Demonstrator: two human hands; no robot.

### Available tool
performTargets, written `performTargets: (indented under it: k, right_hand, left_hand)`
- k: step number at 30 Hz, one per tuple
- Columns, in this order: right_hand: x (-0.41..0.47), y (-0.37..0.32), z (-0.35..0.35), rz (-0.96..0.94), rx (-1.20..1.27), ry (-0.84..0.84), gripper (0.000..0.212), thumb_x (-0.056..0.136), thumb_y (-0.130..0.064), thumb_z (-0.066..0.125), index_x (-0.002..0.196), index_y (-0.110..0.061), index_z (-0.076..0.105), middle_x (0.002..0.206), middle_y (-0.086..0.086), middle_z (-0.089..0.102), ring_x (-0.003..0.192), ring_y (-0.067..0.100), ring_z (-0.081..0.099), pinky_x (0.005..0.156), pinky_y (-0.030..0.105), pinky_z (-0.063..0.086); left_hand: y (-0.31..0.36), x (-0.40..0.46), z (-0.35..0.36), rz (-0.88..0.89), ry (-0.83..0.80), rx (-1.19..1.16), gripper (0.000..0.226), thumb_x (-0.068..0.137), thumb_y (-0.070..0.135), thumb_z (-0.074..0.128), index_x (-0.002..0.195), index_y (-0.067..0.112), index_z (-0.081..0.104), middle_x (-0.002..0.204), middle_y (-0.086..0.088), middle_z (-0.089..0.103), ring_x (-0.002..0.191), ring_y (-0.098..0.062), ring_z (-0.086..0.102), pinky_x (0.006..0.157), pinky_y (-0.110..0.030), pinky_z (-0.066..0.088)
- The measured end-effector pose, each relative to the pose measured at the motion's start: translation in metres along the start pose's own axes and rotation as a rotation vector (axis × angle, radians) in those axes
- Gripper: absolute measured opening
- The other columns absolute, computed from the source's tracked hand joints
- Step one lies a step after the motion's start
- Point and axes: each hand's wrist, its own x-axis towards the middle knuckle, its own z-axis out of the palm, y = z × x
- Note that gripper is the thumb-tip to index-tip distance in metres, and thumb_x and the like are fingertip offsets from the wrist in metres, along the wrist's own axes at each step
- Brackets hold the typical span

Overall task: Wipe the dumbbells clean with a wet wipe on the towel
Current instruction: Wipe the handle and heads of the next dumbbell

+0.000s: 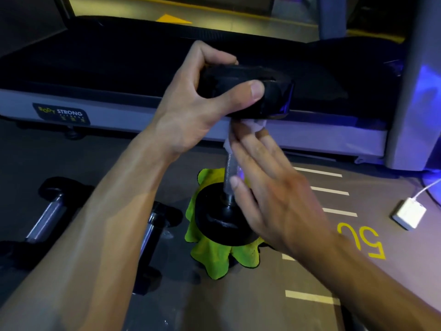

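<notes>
Dumbbell [229,187] upright on the green towel [214,256], mid-wipe.
Left hand [191,108] clamped over the top weight head, thumb across its side. Right hand [269,194] with fingers straight, pressing a white wet wipe [241,130] against the top of the knurled handle. Towel on the floor, treadmill [119,96] just beyond. Two more dumbbells [47,216] lying left; white charger [409,213] right.

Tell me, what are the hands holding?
The left hand grips the dumbbell by its top end; the right hand presses a wipe under that end.
</notes>
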Motion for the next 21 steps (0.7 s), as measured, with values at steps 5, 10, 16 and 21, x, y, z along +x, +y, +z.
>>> performTargets:
  k: [5,10,16,21]
  right_hand:
    - [-0.026,-0.005,0.008,-0.042,0.059,-0.089,0.053,0.105,-0.026,0.04,0.151,0.001,0.047,0.163,0.014,0.039,0.154,0.027,0.03,0.127,0.042,0.026]
    - [-0.003,0.019,-0.002,-0.016,0.184,-0.071,0.055,0.109,-0.027,0.039,0.157,-0.002,0.036,0.169,0.012,0.028,0.157,0.026,0.024,0.129,0.04,0.021]
    - [-0.042,-0.001,0.015,0.05,0.503,-0.141,0.06,0.11,-0.023,0.041,0.162,-0.003,0.019,0.174,0.002,0.004,0.161,0.015,0.004,0.13,0.033,0.011]
    - [-0.011,-0.007,0.007,0.277,0.751,-0.004,0.063,0.11,-0.022,0.036,0.164,-0.008,0.008,0.174,-0.004,0.001,0.159,0.006,-0.001,0.126,0.018,0.007]
  left_hand:
    - [-0.003,-0.002,0.0,0.017,0.022,-0.033,0.051,0.073,0.054,0.083,0.111,0.03,0.059,0.132,-0.002,0.068,0.123,-0.02,0.065,0.11,-0.05,0.052]
    - [-0.003,-0.001,0.0,0.027,0.011,-0.038,0.05,0.075,0.053,0.082,0.112,0.031,0.058,0.133,-0.003,0.067,0.125,-0.021,0.064,0.11,-0.052,0.051]
    - [-0.005,-0.004,0.0,0.035,0.027,-0.074,0.05,0.074,0.051,0.084,0.111,0.03,0.059,0.134,-0.006,0.068,0.126,-0.025,0.064,0.11,-0.049,0.051]
    - [-0.003,-0.005,0.0,0.039,0.01,-0.066,0.055,0.074,0.051,0.083,0.115,0.025,0.057,0.134,-0.006,0.067,0.125,-0.023,0.065,0.109,-0.049,0.053]
